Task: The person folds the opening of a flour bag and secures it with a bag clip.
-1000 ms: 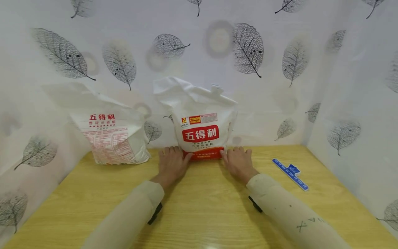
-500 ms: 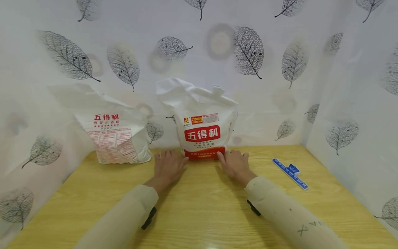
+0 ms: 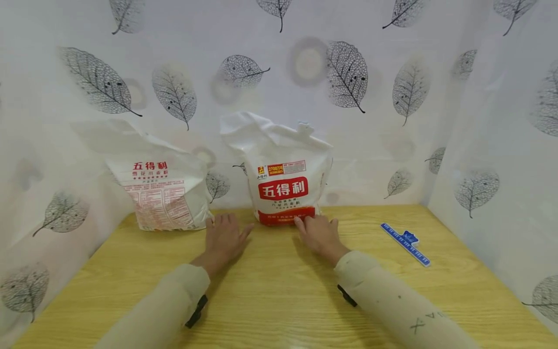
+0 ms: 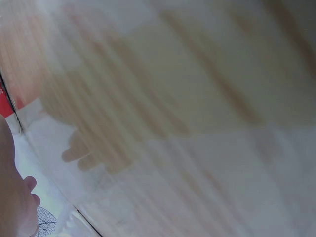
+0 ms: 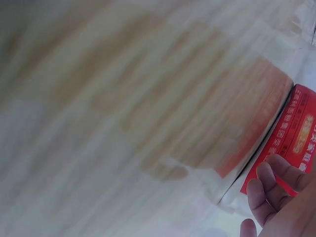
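A white flour bag with a red label [image 3: 282, 179] stands upright at the back of the wooden table [image 3: 279, 291]. My right hand [image 3: 319, 233] lies flat with straight fingers, its fingertips touching the bag's red bottom edge [image 5: 291, 143]. My left hand [image 3: 223, 237] rests palm down on the table, just left of the bag and apart from it. A second white bag [image 3: 163, 191] with red print leans at the back left, beyond my left hand. The left wrist view is blurred and shows only tabletop and part of my left hand [image 4: 17, 207].
A blue ruler-like strip [image 3: 405, 243] lies on the table at the right. White sheets printed with leaves [image 3: 348, 72] wall the table at the back and on both sides.
Both hands have slid back toward me from the middle bag's base. The left hand has come off the bag; the right hand still touches its bottom edge.
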The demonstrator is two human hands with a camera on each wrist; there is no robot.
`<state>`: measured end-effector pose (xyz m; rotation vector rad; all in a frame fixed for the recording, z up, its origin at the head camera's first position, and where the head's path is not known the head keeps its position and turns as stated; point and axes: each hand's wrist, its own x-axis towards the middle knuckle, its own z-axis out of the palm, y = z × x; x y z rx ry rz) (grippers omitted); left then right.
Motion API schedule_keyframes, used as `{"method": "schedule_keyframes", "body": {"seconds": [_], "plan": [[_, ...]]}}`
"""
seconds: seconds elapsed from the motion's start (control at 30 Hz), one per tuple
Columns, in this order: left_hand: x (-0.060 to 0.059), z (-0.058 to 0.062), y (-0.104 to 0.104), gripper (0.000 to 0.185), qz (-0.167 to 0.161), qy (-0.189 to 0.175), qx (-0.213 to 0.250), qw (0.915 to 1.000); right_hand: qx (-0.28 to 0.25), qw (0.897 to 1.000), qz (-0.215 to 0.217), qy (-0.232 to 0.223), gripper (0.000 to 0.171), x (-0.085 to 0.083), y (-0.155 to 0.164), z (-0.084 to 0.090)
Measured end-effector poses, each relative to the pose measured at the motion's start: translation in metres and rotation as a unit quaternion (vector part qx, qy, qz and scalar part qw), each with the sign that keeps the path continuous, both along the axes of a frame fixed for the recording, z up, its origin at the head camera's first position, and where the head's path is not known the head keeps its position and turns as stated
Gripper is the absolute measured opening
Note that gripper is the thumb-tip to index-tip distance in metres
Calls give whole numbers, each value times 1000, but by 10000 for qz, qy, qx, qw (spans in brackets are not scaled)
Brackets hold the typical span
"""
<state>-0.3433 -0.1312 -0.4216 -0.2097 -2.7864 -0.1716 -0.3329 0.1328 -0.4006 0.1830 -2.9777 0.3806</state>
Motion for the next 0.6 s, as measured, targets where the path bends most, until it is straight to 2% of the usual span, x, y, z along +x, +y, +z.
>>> {"method": "schedule_keyframes", "body": {"seconds": [0.23, 0.47, 0.6], "plan": [[2, -1, -15, 72, 121, 30, -38, 9999, 16, 10000, 29, -30, 55, 1, -13, 0], [4, -3, -26, 68, 103, 296, -116, 9994, 28, 9999, 114, -16, 52, 3, -24, -2], [5, -3, -32, 66, 157, 311, -154, 9993, 55, 9999, 148, -47, 53, 4, -30, -2]]}}
